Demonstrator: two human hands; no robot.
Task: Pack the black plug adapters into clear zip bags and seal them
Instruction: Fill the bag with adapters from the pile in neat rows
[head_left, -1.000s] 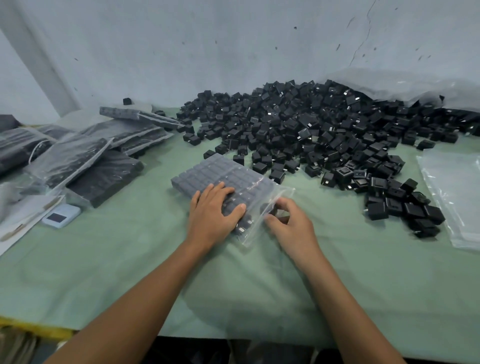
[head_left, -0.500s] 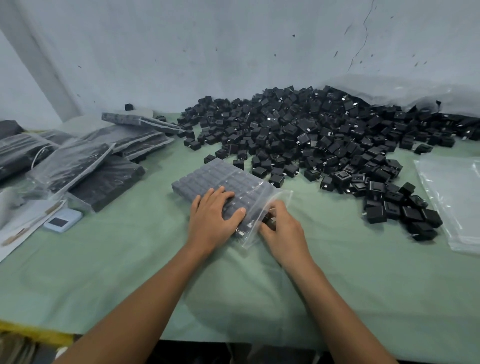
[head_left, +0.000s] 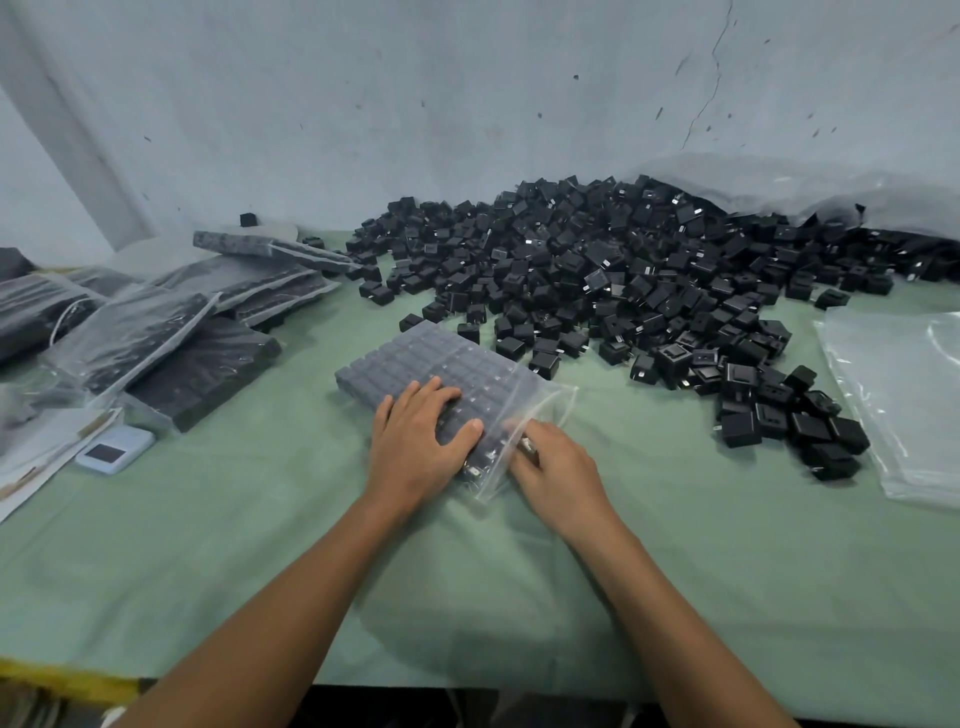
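My left hand (head_left: 421, 434) lies flat, fingers straight, on the bag (head_left: 543, 397) on the table (head_left: 675, 571). I think this keeps the rows of adapters (head_left: 431, 358) inside from sliding. My right hand (head_left: 558, 467) is at the bag's open mouth, likely slipping one more in. Its fingertips are blurred, so I cannot tell if they pinch one. A second ago it sat further out. The pile (head_left: 623, 270) waits behind.

Flat clear zip bag (head_left: 537, 402) of rowed black plug adapters (head_left: 415, 358), mouth open; loose heap (head_left: 623, 270) behind.
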